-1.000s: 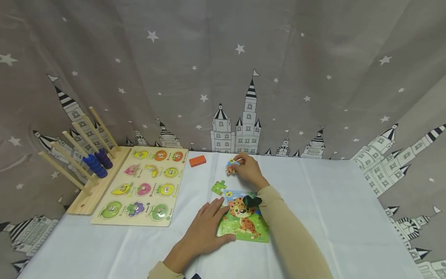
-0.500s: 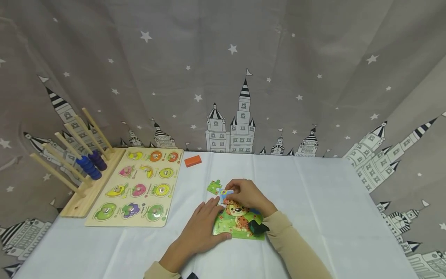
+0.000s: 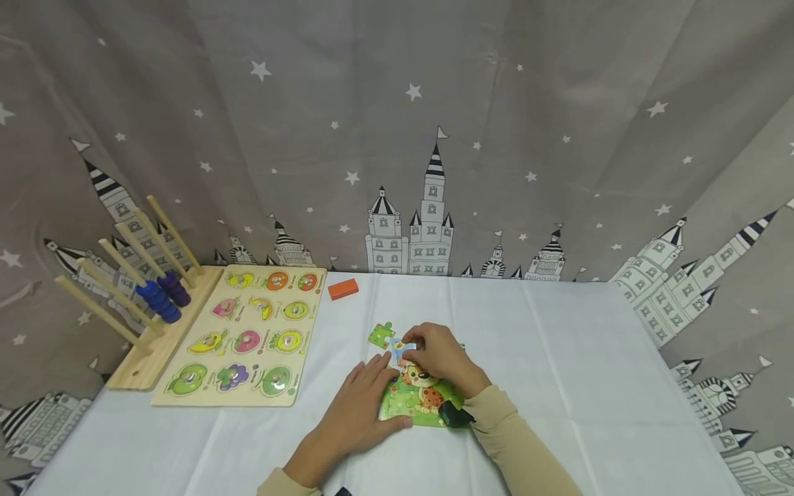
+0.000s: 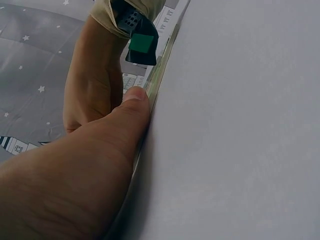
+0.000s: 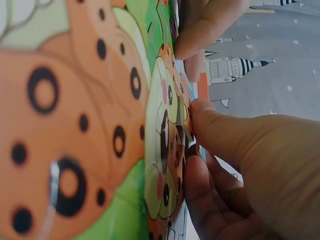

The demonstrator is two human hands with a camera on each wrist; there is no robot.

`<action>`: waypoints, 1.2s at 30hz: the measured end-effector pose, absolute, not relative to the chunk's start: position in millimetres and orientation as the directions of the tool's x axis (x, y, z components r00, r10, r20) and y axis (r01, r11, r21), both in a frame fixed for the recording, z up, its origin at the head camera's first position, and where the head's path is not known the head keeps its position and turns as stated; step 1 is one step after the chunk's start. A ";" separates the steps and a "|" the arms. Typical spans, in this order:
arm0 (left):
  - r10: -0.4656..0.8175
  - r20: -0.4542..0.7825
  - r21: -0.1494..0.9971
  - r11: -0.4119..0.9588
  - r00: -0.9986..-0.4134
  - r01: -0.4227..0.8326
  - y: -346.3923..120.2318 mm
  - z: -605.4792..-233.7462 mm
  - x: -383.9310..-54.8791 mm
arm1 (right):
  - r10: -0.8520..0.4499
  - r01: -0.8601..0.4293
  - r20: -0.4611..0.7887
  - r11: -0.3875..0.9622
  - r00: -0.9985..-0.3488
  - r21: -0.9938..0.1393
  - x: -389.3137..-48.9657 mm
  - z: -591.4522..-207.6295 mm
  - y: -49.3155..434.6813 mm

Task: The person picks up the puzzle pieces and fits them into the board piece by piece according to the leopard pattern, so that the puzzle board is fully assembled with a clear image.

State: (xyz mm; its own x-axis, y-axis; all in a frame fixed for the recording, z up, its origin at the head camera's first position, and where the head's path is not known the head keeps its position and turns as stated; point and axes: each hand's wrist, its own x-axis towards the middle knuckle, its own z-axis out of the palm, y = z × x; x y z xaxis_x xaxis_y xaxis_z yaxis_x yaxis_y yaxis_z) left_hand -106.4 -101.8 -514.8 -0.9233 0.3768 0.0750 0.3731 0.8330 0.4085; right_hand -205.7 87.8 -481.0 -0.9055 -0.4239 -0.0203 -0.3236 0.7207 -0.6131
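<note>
A jigsaw board (image 3: 397, 406) with a spotted leopard cub on green lies on the white table in the head view. My left hand (image 3: 360, 410) rests along its left side, fingers straight, the thumb at the near edge. At the board's far left corner my right hand (image 3: 442, 355) pinches a blue jigsaw piece (image 3: 400, 349) between thumb and fingers. The right wrist view has that thumb and fingertips (image 5: 202, 107) low over the cub's face, where a piece edge stands slightly raised. Just beyond the corner lies a green jigsaw piece (image 3: 380, 335).
On the left lie a wooden fruit peg puzzle (image 3: 229, 358) and a wooden peg stand (image 3: 139, 365) carrying blue and purple rings. An orange block (image 3: 343, 289) sits near the back edge. A grey curtain (image 3: 496, 172) printed with castles hangs behind the table.
My right hand has brought the blue piece from behind the board down to its far left corner. My left hand stays on the board's left side.
</note>
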 end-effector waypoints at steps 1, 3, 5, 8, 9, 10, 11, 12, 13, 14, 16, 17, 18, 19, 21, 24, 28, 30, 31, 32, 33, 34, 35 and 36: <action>0.377 0.076 0.411 0.832 -0.923 0.373 -101.8 -514.7 -106.5 | -0.423 -0.327 -0.016 0.724 -0.906 -0.608 -205.4 -480.4 87.5; 0.377 0.077 0.413 0.830 -0.923 0.374 -101.9 -514.5 -106.5 | -0.427 -0.338 -0.006 0.723 -0.904 -0.602 -204.7 -479.5 87.2; 0.378 0.080 0.413 0.830 -0.922 0.376 -102.1 -514.4 -106.7 | -0.435 -0.351 0.004 0.721 -0.900 -0.597 -204.1 -478.7 87.3; 0.379 0.089 0.411 0.828 -0.921 0.381 -102.6 -514.6 -107.1 | -0.451 -0.354 -0.009 0.714 -0.893 -0.604 -206.0 -478.3 87.9; 0.381 0.093 0.411 0.827 -0.920 0.384 -102.7 -514.8 -107.3 | -0.458 -0.352 -0.020 0.709 -0.889 -0.611 -207.6 -478.0 88.5; 0.383 0.094 0.410 0.826 -0.919 0.386 -102.8 -514.7 -107.2 | -0.463 -0.347 -0.031 0.705 -0.886 -0.619 -210.2 -478.0 89.1; 0.383 0.093 0.410 0.826 -0.919 0.386 -102.9 -514.7 -107.1 | -0.469 -0.343 -0.043 0.701 -0.882 -0.626 -213.6 -478.1 89.7; 0.383 0.092 0.410 0.827 -0.919 0.385 -102.9 -514.8 -107.2 | -0.473 -0.336 -0.056 0.699 -0.879 -0.632 -217.6 -477.9 89.9; 0.382 0.090 0.411 0.827 -0.920 0.384 -102.9 -515.0 -107.3 | -0.480 -0.334 -0.064 0.694 -0.875 -0.638 -221.9 -477.8 89.9; 0.382 0.088 0.411 0.827 -0.920 0.383 -102.9 -515.0 -107.3 | -0.489 -0.336 -0.070 0.690 -0.870 -0.641 -226.9 -478.0 89.4; 0.379 0.087 0.407 0.830 -0.921 0.380 -102.8 -515.2 -107.3 | -0.517 -0.359 -0.066 0.674 -0.853 -0.646 -236.9 -477.6 86.6; 0.377 0.089 0.407 0.831 -0.922 0.379 -102.7 -515.5 -107.5 | -0.536 -0.375 -0.064 0.666 -0.842 -0.645 -241.7 -477.6 84.3; 0.377 0.091 0.407 0.831 -0.922 0.380 -102.6 -515.6 -107.7 | -0.554 -0.387 -0.067 0.658 -0.830 -0.646 -246.0 -477.3 81.2; 0.379 0.095 0.407 0.829 -0.921 0.383 -102.4 -515.6 -107.7 | -0.572 -0.399 -0.069 0.648 -0.817 -0.649 -249.8 -477.4 78.0; 0.381 0.099 0.408 0.827 -0.919 0.387 -102.2 -515.6 -107.8 | -0.605 -0.414 -0.084 0.633 -0.792 -0.654 -255.6 -477.1 70.8; 0.387 0.097 0.408 0.825 -0.917 0.391 -101.8 -514.5 -107.6 | -0.631 -0.434 -0.108 0.638 -0.769 -0.635 -258.9 -475.1 60.8; 0.388 0.099 0.406 0.825 -0.916 0.393 -101.9 -513.2 -107.6 | -0.628 -0.462 -0.114 0.670 -0.769 -0.581 -258.8 -473.0 52.0; 0.387 0.097 0.413 0.823 -0.917 0.391 -101.8 -512.7 -107.5 | -0.611 -0.457 -0.114 0.691 -0.784 -0.560 -259.2 -473.9 50.5; 0.387 0.095 0.416 0.822 -0.917 0.390 -101.7 -512.8 -107.4 | -0.597 -0.445 -0.118 0.701 -0.793 -0.557 -259.4 -474.6 50.3; 0.388 0.091 0.419 0.821 -0.917 0.389 -101.6 -512.4 -107.3 | -0.585 -0.431 -0.118 0.705 -0.802 -0.564 -259.7 -475.6 50.8; 0.387 0.087 0.422 0.820 -0.918 0.386 -101.6 -512.4 -107.0 | -0.569 -0.410 -0.121 0.709 -0.814 -0.574 -260.2 -477.0 51.9; 0.387 0.084 0.423 0.820 -0.918 0.385 -101.6 -512.3 -106.8 | -0.551 -0.388 -0.121 0.711 -0.826 -0.587 -260.7 -478.1 53.4; 0.387 0.082 0.421 0.822 -0.918 0.384 -101.7 -512.5 -106.6 | -0.534 -0.369 -0.115 0.709 -0.837 -0.601 -261.2 -479.5 55.2; 0.387 0.081 0.419 0.823 -0.918 0.384 -101.9 -512.3 -106.3 | -0.516 -0.348 -0.110 0.704 -0.849 -0.619 -261.8 -480.6 57.3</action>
State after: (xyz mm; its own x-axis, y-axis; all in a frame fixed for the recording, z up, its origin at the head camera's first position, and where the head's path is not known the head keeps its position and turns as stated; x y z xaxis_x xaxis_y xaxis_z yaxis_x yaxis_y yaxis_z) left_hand -106.3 -101.9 -512.3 -0.9184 0.3873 0.0808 0.3838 0.8227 0.4193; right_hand -261.8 57.3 -480.6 -0.8495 -0.5160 -0.1100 -0.3477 0.7043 -0.6190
